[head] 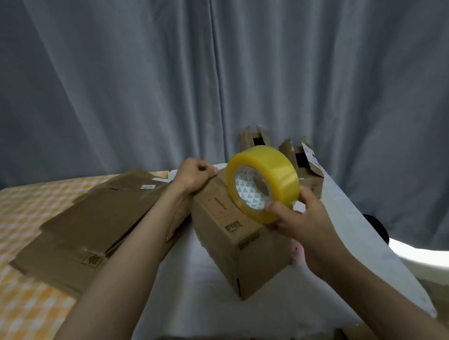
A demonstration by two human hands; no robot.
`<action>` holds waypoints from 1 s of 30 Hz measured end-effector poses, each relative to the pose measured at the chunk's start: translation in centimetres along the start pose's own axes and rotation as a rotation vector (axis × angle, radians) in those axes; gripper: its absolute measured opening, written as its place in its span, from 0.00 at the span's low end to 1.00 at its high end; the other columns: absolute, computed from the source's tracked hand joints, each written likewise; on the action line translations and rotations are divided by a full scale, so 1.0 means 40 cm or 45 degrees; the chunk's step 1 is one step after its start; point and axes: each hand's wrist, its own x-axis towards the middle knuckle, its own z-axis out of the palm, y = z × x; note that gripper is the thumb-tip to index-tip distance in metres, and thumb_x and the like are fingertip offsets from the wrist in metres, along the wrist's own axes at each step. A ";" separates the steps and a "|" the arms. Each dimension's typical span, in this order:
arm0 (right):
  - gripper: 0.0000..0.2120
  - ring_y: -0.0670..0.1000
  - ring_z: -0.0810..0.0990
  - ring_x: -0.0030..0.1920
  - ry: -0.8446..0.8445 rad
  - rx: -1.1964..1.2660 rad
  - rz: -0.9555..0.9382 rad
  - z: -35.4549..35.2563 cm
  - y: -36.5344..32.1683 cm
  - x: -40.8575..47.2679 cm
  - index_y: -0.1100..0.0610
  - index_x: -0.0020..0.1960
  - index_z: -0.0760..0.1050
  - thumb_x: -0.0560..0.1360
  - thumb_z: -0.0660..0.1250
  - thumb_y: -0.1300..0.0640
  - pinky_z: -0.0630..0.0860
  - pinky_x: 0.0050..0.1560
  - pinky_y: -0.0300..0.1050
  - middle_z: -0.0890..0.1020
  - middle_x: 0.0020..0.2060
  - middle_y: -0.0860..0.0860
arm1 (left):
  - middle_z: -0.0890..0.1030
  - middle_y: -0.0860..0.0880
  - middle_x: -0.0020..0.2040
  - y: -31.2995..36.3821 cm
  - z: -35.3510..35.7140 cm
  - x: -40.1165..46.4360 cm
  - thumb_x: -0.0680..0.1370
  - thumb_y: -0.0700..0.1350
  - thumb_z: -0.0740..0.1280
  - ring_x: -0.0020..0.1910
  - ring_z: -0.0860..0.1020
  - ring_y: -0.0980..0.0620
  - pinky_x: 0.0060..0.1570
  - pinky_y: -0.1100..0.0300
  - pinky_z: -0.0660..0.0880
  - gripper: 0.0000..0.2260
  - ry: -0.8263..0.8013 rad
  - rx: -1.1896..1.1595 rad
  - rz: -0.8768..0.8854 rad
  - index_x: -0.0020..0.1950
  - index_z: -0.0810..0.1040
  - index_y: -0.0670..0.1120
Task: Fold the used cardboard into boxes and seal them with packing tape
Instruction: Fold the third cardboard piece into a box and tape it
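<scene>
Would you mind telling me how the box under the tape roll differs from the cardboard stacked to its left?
The box is folded up into a standing three-dimensional form; the stacked cardboard lies flat, unfolded. The box sits on the white cloth; the stack rests partly on the orange checked cloth. The left hand touches the box's far edge and the right hand holds the tape roll above it; neither grips the stack. Both are brown printed cardboard.

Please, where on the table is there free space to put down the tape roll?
Free: the white cloth in front of the box, between both forearms, and the checked cloth left of the flat cardboard. Crowded: behind the box, where open boxes stand. The right hand holds the tape roll.
</scene>
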 end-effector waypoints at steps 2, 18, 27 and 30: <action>0.13 0.48 0.85 0.47 -0.021 0.085 -0.047 -0.010 -0.011 0.025 0.47 0.53 0.78 0.71 0.76 0.55 0.84 0.42 0.43 0.85 0.45 0.45 | 0.85 0.50 0.51 -0.005 -0.004 -0.022 0.78 0.44 0.71 0.49 0.79 0.56 0.52 0.63 0.72 0.06 0.086 -0.018 -0.053 0.51 0.87 0.45; 0.14 0.60 0.80 0.58 -0.078 0.112 -0.059 -0.093 -0.015 0.185 0.52 0.59 0.71 0.77 0.67 0.65 0.80 0.58 0.59 0.80 0.56 0.57 | 0.66 0.45 0.77 0.013 0.039 -0.250 0.83 0.55 0.61 0.76 0.64 0.47 0.74 0.59 0.56 0.24 0.137 0.310 0.241 0.75 0.70 0.43; 0.18 0.55 0.83 0.55 -0.121 -0.071 -0.197 -0.109 -0.006 0.211 0.49 0.59 0.68 0.75 0.72 0.61 0.83 0.51 0.60 0.81 0.52 0.54 | 0.47 0.49 0.82 0.059 0.120 -0.262 0.68 0.81 0.39 0.81 0.46 0.53 0.74 0.56 0.39 0.52 -0.092 0.872 0.287 0.82 0.48 0.47; 0.20 0.52 0.84 0.50 -0.120 -0.144 -0.219 -0.109 -0.006 0.224 0.49 0.60 0.68 0.74 0.73 0.61 0.85 0.45 0.53 0.82 0.45 0.45 | 0.47 0.50 0.82 0.069 0.135 -0.257 0.65 0.84 0.41 0.81 0.48 0.51 0.77 0.52 0.43 0.55 -0.132 0.912 0.269 0.82 0.46 0.49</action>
